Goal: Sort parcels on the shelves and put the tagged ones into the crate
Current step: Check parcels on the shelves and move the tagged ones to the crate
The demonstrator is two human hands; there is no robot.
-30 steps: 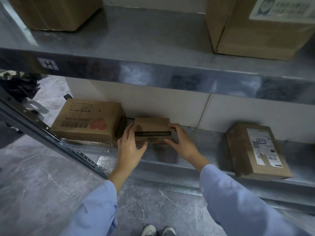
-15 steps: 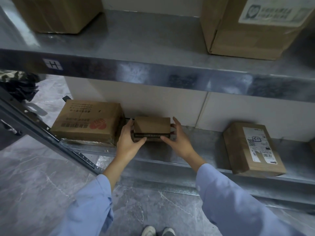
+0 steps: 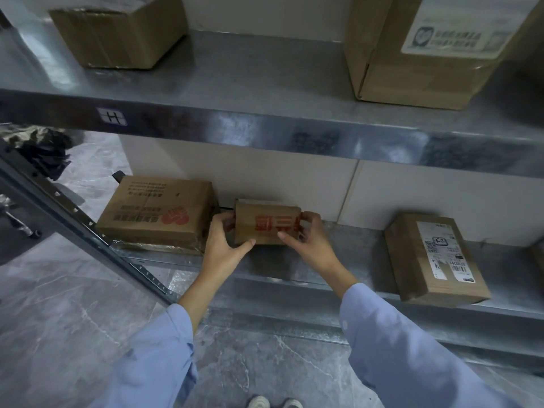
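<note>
A small brown cardboard parcel (image 3: 266,223) with red printed characters on its upward face sits on the lower metal shelf (image 3: 353,248). My left hand (image 3: 225,244) grips its left end, thumb under the front edge. My right hand (image 3: 309,238) grips its right end, fingers curled over the top corner. A larger brown parcel with red and black print (image 3: 156,213) lies just left of it. To the right, a parcel with a white shipping label (image 3: 432,256) lies on the same shelf. No crate is in view.
The upper shelf (image 3: 265,119), marked with an H sticker, carries a plain box (image 3: 117,30) at the left and a big labelled box (image 3: 426,48) at the right. A dark slanted shelf rail (image 3: 85,228) runs at the left. Grey marble floor lies below.
Both hands have turned the small parcel: the face with the black barcode strip is gone from view and a face with red characters now points up.
</note>
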